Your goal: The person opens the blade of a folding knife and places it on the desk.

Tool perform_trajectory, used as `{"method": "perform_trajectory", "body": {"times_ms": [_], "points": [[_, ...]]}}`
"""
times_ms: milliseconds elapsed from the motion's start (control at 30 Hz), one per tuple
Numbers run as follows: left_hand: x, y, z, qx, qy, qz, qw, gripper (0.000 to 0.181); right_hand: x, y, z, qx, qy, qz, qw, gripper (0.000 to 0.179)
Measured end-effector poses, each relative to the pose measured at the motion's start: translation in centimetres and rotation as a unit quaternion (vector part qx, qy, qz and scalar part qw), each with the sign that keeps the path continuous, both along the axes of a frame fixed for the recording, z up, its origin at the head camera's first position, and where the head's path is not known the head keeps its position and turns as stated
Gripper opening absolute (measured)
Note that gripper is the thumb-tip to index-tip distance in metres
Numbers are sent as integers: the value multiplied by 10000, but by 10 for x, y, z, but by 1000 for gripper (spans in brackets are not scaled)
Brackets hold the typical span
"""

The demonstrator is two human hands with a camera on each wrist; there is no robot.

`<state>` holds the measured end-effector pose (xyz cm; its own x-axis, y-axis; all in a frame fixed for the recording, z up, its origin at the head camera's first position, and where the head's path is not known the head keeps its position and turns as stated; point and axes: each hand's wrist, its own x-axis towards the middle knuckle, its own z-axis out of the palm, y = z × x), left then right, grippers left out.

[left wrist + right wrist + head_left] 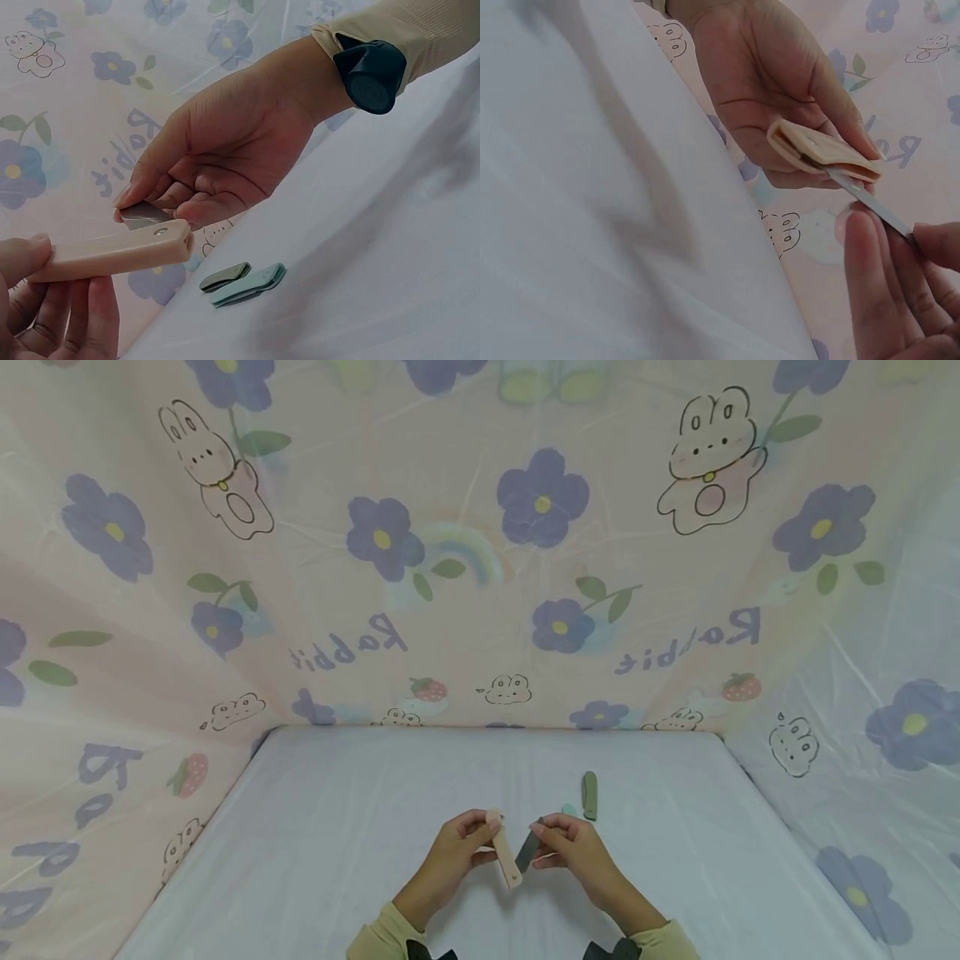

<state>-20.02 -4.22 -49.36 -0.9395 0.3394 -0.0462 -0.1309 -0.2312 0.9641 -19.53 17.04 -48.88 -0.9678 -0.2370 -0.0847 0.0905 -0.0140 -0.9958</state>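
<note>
A folding knife with a peach-coloured handle [505,853] is held up over the table, partly unfolded so that handle and blade form a V. My left hand [453,852] grips the handle near its far end, thumb on top and fingers beneath. Between thumb and fingers, my right hand [581,847] pinches the grey metal blade [528,852] by its outer part. The slot of the handle [821,146] faces the right wrist camera, with the blade [870,199] coming out of it. A round pivot shows at the handle's near end in the left wrist view.
Beyond my right hand, a dark green folded knife [590,795] lies on the white-covered table [360,785]. Next to it is a mint folded knife [250,286], mostly hidden by the hand in the head view. Printed fabric walls [450,635] enclose the table's back and sides.
</note>
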Motion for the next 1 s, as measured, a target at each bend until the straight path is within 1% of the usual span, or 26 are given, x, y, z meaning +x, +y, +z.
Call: {"method": "perform_trajectory", "body": {"times_ms": [367, 567, 800, 1000], "points": [[-2, -2, -1, 238, -36, 231, 9994, 33, 0, 2, -1, -71, -113, -238, 9996, 35], [-3, -3, -2, 474, -182, 327, 9982, 30, 0, 4, 0, -114, -128, -323, 9993, 32], [-3, -6, 0, 690, -223, 323, 9968, 39, 0, 5, 0, -226, -141, -340, 9991, 34], [-2, -9, 1, 878, -380, 328, 9949, 42, 1, 5, -1, -389, -177, -400, 9983, 33]]}}
